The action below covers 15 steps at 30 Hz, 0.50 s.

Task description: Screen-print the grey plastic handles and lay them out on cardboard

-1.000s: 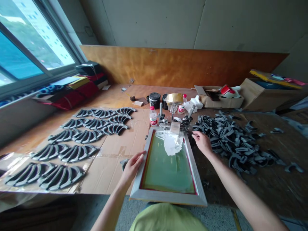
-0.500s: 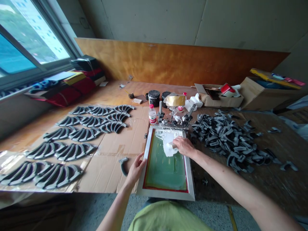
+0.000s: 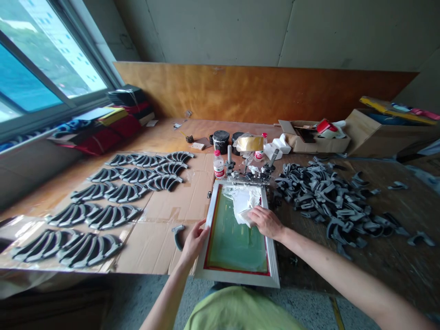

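Note:
A screen printing frame with a pale metal border and green mesh lies before me, its far end at a metal clamp. My left hand grips the frame's left edge, thumb on top. My right hand is closed on a flat white scraper over the upper part of the mesh. White ink is smeared thickly around the scraper at the far end. Just left of my left hand, a single grey curved plastic part rests on cardboard.
Rows of grey curved parts fan across the cardboard at left. A heap of similar parts lies at right. Behind the clamp stand a red-capped bottle, black tubs and a tape roll. Cardboard boxes sit back right.
My right hand has drawn the scraper slightly toward me, and the scraper's tilt has changed. My left hand keeps its hold on the frame. The view has shifted a little.

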### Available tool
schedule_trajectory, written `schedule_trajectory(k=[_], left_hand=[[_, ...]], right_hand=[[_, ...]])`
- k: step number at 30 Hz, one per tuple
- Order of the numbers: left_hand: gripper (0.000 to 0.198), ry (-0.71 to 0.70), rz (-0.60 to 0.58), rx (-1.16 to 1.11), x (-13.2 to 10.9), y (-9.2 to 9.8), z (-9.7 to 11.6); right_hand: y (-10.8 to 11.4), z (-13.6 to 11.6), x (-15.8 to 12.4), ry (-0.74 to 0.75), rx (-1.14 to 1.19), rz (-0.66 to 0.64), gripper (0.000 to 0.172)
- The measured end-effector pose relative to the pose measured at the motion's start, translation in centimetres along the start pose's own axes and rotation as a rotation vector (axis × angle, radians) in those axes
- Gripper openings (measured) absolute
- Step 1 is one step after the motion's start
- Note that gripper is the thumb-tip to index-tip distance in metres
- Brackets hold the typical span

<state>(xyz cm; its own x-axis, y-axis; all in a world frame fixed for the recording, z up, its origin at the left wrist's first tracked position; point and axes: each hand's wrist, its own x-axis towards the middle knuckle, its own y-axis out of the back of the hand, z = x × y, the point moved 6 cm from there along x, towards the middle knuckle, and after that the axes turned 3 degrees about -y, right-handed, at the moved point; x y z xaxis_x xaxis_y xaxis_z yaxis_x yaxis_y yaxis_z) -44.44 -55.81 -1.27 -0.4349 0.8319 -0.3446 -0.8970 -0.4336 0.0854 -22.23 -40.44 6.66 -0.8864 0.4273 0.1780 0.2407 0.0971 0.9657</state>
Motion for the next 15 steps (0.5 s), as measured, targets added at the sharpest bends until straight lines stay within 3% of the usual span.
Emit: schedule_trajectory(k=[4, 8, 10, 12, 15], left_hand=[[0.074, 0.024, 0.017, 0.011, -0.4, 0.1, 1.0], [0.080, 0.038, -0.005, -0.023, -1.3, 0.5, 3.5], [0.079, 0.030, -0.037, -0.085, -1.7, 0.7, 5.4], [0.070, 0.005, -0.044, -0.131, -1.9, 1.1, 7.8], [0.060, -0.083, 0.012, -0.143, -1.1, 1.5, 11.9]], right_hand=[[1.9, 2.1, 1.7, -0.111, 0.120, 0.013, 0.023], [4.2, 6.0, 6.7, -0.341, 0.144, 0.052, 0.056], [5.2, 7.8, 7.9, -0.434, 0.087, 0.063, 0.064], [6.4, 9.7, 7.4, -0.518, 0.024, 0.137, 0.062], [7.0, 12.6, 3.6, -0.676, -0.016, 0.281, 0.043]])
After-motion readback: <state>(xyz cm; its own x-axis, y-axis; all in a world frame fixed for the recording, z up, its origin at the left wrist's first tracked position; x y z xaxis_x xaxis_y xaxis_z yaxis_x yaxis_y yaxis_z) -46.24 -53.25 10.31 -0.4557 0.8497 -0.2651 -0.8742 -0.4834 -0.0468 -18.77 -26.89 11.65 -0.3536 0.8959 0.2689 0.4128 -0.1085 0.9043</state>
